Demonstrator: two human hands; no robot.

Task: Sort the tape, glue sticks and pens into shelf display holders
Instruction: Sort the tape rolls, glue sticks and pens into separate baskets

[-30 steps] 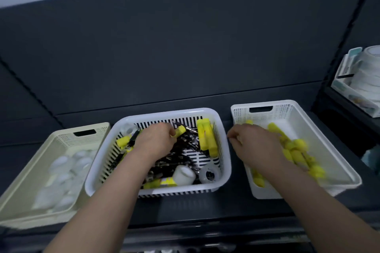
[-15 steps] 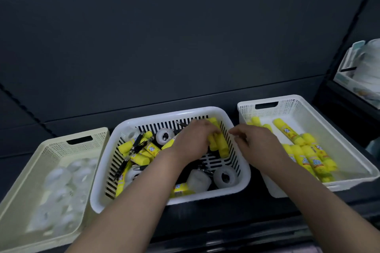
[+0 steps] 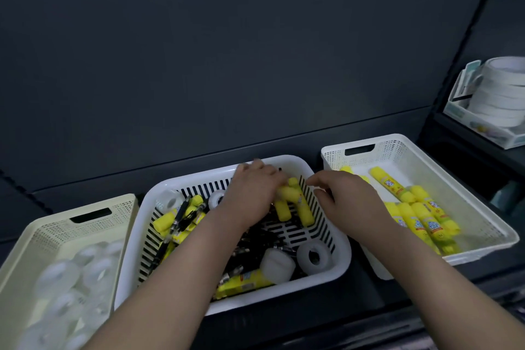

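Note:
The white slotted middle basket (image 3: 343, 258) holds a mix of yellow glue sticks, black pens (image 3: 179, 216) and tape rolls (image 3: 314, 257). My left hand (image 3: 252, 193) reaches into its back right corner, fingers curled round a yellow glue stick (image 3: 284, 209); a second glue stick (image 3: 303, 207) leans beside it. My right hand (image 3: 348, 203) hovers over the basket's right rim, fingers relaxed and pointing at those sticks, holding nothing. The white right basket (image 3: 483, 207) contains several glue sticks (image 3: 420, 221). The cream left basket (image 3: 125, 207) contains several clear tape rolls (image 3: 62, 278).
All three baskets sit side by side on a dark shelf against a dark back panel. On a higher shelf at the right, a pale holder (image 3: 460, 111) carries a stack of white tape rolls (image 3: 502, 94). A glue stick (image 3: 244, 283) lies along the middle basket's front wall.
My left hand moved from the basket's middle to its back right corner and took hold of a glue stick. My right hand left the right basket and came over the middle basket's rim.

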